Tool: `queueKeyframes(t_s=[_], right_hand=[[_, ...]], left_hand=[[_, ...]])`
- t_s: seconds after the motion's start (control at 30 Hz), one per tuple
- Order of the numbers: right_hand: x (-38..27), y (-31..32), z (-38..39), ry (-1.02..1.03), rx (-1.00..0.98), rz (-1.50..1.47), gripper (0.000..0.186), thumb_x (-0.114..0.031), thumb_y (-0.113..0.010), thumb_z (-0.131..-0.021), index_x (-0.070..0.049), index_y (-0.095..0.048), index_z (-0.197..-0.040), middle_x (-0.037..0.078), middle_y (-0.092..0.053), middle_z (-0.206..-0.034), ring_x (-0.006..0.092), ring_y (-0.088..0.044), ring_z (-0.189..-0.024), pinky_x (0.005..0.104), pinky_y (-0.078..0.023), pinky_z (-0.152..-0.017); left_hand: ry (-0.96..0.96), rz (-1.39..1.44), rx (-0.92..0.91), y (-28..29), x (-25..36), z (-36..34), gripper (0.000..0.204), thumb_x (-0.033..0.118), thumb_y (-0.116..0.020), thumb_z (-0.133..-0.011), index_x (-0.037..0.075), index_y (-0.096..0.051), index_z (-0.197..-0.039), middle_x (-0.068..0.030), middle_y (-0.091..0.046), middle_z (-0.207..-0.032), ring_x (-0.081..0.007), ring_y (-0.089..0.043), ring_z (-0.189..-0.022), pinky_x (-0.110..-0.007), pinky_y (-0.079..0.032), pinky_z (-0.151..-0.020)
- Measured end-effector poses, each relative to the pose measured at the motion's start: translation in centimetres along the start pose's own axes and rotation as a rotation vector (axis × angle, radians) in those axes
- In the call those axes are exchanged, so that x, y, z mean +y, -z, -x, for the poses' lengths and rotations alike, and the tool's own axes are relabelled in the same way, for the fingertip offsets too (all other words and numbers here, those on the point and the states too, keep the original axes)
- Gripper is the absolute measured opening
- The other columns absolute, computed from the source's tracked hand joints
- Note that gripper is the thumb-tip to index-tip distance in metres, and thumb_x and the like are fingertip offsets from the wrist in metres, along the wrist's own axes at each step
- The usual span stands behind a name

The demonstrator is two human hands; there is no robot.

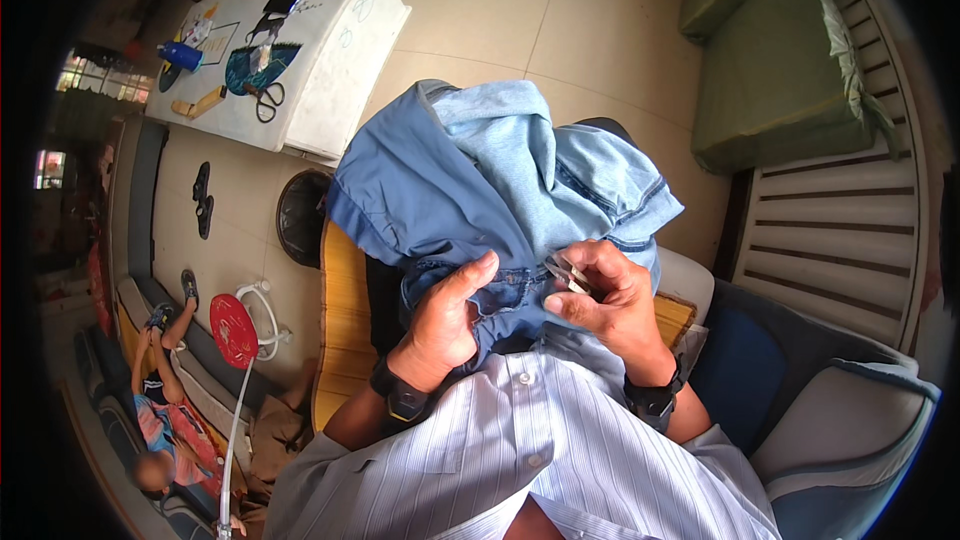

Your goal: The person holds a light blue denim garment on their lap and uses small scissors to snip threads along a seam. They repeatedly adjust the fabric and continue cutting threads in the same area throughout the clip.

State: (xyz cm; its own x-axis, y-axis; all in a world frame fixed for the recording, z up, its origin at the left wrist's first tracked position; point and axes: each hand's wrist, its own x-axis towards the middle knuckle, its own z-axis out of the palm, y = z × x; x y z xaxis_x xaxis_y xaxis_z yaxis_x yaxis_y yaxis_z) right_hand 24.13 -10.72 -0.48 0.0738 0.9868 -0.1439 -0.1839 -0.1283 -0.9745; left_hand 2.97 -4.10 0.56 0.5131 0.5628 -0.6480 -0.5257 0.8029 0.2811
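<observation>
Blue denim garments (430,180) are bunched on my lap, darker blue at the left and pale blue at the right. My left hand (450,315) has its thumb over a dark waistband and its fingers closed round the fabric. My right hand (610,305) holds a small metal tool (568,276), apparently thread snips, just right of that waistband, its fingers curled round it.
A white table (330,65) at upper left bears scissors, a blue bottle and small items. A black bin (300,225) and red round stool (233,330) stand left. Another person (165,420) reclines at lower left. Green covered cushions (770,90) and a slatted frame (830,233) are right.
</observation>
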Motion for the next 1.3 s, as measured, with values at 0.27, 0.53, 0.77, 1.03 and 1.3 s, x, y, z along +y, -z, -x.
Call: queueKeyframes(t_s=[0.27, 0.53, 0.77, 1.03, 1.3], right_hand=[[0.2, -0.2, -0.6, -0.092, 0.002, -0.113, 0.029, 0.003, -0.08, -0.086, -0.004, -0.064, -0.11, -0.003, -0.065, -0.093, 0.0035, -0.056, -0.083, 0.022, -0.045, -0.076], [-0.2, -0.4, -0.2, -0.069, -0.035, -0.103, 0.029, 0.002, -0.08, -0.087, -0.004, -0.064, -0.111, -0.002, -0.066, -0.093, 0.0043, -0.058, -0.083, 0.0229, -0.047, -0.074], [-1.4, -2.2, -0.3, 0.081, -0.083, 0.212, 0.034, 0.001, -0.082, -0.085, -0.002, -0.065, -0.114, -0.001, -0.064, -0.089, 0.0063, -0.057, -0.078, 0.0248, -0.046, -0.067], [-0.2, -2.9, -0.7, -0.067, -0.029, -0.355, 0.04, 0.011, -0.081, -0.079, -0.003, -0.065, -0.112, 0.003, -0.067, -0.091, 0.0078, -0.06, -0.08, 0.0241, -0.049, -0.074], [-0.2, -2.5, -1.1, -0.164, 0.015, -0.64, 0.044, 0.015, -0.076, -0.074, -0.002, -0.064, -0.113, 0.01, -0.065, -0.083, 0.009, -0.051, -0.06, 0.0235, -0.038, -0.051]], left_hand=[[-0.076, -0.261, 0.011, 1.8, 0.3, 1.1, 0.015, -0.001, -0.072, -0.082, -0.005, -0.076, -0.096, -0.0135, -0.077, -0.097, -0.0253, -0.073, -0.098, -0.04, -0.057, -0.092], [-0.1, -0.188, -0.016, 2.7, 0.1, 0.4, 0.031, -0.004, -0.065, -0.08, -0.009, -0.072, -0.11, -0.0162, -0.077, -0.105, -0.029, -0.073, -0.101, -0.042, -0.058, -0.095], [-0.086, -0.161, -0.062, 3.0, 0.5, 0.7, 0.034, 0.001, -0.066, -0.086, -0.01, -0.069, -0.117, -0.0181, -0.075, -0.114, -0.0298, -0.073, -0.106, -0.043, -0.056, -0.1], [-0.026, -0.034, -0.113, 2.1, 0.7, 0.9, 0.034, 0.018, -0.068, -0.099, -0.008, -0.068, -0.121, -0.0169, -0.073, -0.121, -0.0293, -0.071, -0.112, -0.044, -0.054, -0.102], [-0.029, -0.278, -0.06, 0.9, 1.4, 2.0, 0.034, 0.011, -0.073, -0.094, -0.008, -0.068, -0.121, -0.0161, -0.073, -0.12, -0.0282, -0.071, -0.112, -0.043, -0.055, -0.102]])
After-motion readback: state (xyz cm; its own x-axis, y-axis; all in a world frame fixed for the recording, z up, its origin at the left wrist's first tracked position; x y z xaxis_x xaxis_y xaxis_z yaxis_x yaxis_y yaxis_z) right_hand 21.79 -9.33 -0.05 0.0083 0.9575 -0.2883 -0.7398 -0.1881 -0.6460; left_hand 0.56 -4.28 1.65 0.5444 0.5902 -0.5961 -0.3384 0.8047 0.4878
